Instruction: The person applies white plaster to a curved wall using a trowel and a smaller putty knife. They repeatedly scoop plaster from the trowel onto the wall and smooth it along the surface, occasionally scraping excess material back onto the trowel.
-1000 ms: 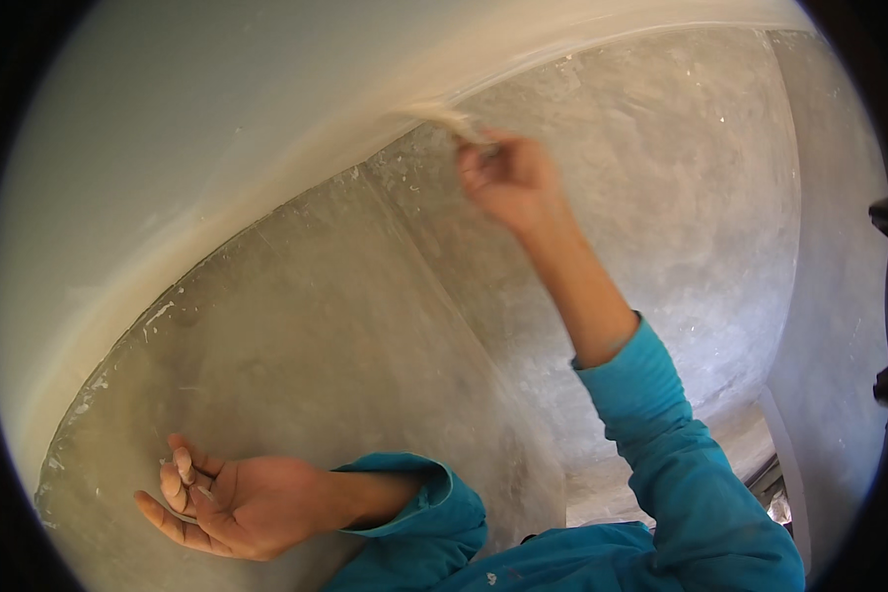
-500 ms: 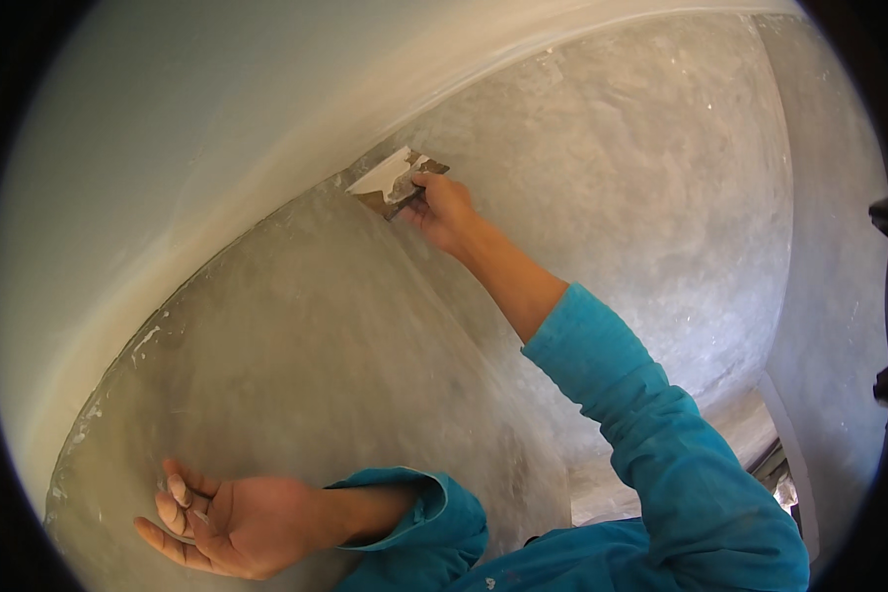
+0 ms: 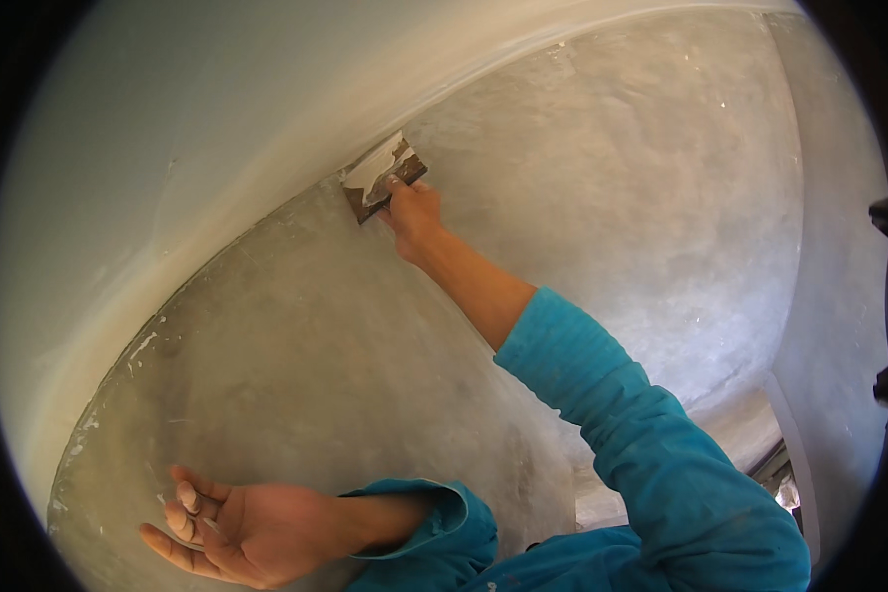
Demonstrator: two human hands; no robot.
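We reach to where a grey wall (image 3: 622,178) meets a smooth pale surface (image 3: 168,148).
We wear blue sleeves (image 3: 651,424); our left hand (image 3: 266,533) is palm up at lower left, fingers released and loosely curled; our right hand (image 3: 413,217) grasps a scraper (image 3: 409,166), thumb on top, right beside that meeting edge, its blade bearing white paste (image 3: 377,166).

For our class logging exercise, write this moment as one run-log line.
right hand: gripping smeared flat scraper | place: beside where white surface meets grey surface | left hand: loosely curled, no tool seen
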